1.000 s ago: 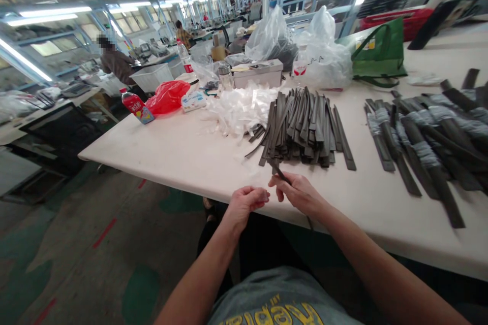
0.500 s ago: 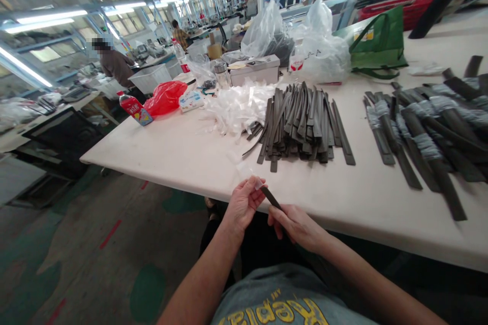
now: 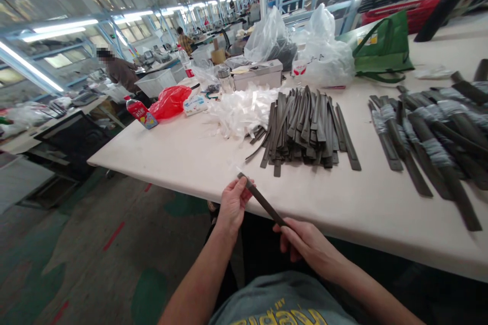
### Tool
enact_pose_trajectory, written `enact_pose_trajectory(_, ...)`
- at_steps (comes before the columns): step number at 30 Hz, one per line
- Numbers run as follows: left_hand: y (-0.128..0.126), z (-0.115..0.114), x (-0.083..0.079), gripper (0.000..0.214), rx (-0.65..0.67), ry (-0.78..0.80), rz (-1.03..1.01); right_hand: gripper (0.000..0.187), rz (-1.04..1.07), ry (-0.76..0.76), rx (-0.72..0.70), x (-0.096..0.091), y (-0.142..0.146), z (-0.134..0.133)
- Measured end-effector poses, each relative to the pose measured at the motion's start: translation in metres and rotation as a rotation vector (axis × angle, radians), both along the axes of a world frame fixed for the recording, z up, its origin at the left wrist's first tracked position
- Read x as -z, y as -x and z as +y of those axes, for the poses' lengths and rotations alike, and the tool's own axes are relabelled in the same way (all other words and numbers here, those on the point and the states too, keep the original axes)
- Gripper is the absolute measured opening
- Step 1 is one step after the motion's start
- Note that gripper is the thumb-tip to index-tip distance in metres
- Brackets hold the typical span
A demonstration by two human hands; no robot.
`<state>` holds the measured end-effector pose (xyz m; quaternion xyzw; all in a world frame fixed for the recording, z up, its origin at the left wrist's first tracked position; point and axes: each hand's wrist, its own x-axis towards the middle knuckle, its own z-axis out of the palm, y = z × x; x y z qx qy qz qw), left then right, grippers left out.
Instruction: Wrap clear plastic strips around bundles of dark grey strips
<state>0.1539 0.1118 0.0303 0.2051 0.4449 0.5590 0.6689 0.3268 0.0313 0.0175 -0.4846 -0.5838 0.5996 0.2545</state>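
A dark grey-brown fabric strip (image 3: 265,203) slants between my two hands, just over the table's front edge. My left hand (image 3: 235,198) pinches it near its far end, with the thumb on top. Closed around its lower part is my right hand (image 3: 301,238), lying nearer my body. At the strip's far tip a small clear scrap shows faintly; I cannot tell whether it is attached. Beyond my hands lies a pile of similar dark strips (image 3: 301,127). To its left is a heap of white translucent pieces (image 3: 244,109).
Wrapped bundles of dark strips (image 3: 430,137) lie on the table (image 3: 171,157) at right. A red bottle (image 3: 140,111), red plastic bag (image 3: 170,101), glass jar (image 3: 224,80), clear plastic bags (image 3: 324,56) and green bag (image 3: 385,48) stand farther back. A person (image 3: 120,71) is at far left.
More of the strip shows between my hands now. My right hand has moved down and right along it, and my left hand has shifted slightly left, now pinching the strip's end.
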Motion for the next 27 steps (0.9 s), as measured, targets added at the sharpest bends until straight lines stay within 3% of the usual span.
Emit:
enact_pose_trajectory(2, -0.005, -0.009, 0.004, 0.033, 0.094, -0.015, 0.068, 0.043, -0.041, 0.013, 0.03, 0.002, -0.005, -0.007)
enact_pose_trajectory(5, -0.022, -0.033, 0.014, 0.029, 0.362, -0.064, 0.172, 0.044, -0.061, -0.042, 0.091, 0.001, -0.008, -0.004)
enact_pose_trajectory(7, -0.03, -0.042, 0.017, 0.03, 0.44, -0.086, 0.161, 0.044, -0.057, -0.085, 0.105, -0.002, -0.007, -0.001)
enact_pose_trajectory(9, -0.03, -0.038, 0.012, 0.032, 0.367, -0.091, 0.101, 0.044, -0.037, -0.081, 0.081, -0.004, -0.005, 0.0)
enact_pose_trajectory(13, -0.019, -0.018, -0.002, 0.03, 0.094, -0.122, 0.064, 0.045, -0.022, -0.038, 0.027, -0.003, 0.003, -0.003)
enact_pose_trajectory(15, -0.02, -0.022, 0.0, 0.027, 0.098, -0.123, 0.096, 0.045, -0.037, -0.067, 0.039, 0.0, 0.006, -0.001)
enact_pose_trajectory(20, -0.03, -0.045, 0.012, 0.032, 0.26, -0.092, 0.065, 0.043, -0.101, -0.207, 0.041, 0.003, 0.009, 0.008)
enact_pose_trajectory(25, -0.016, -0.021, -0.006, 0.027, -0.039, -0.185, 0.041, 0.044, -0.109, -0.139, 0.026, 0.0, 0.009, 0.002)
enact_pose_trajectory(27, -0.016, -0.019, -0.007, 0.027, -0.044, -0.165, 0.06, 0.044, -0.119, -0.147, 0.032, 0.001, 0.008, 0.003)
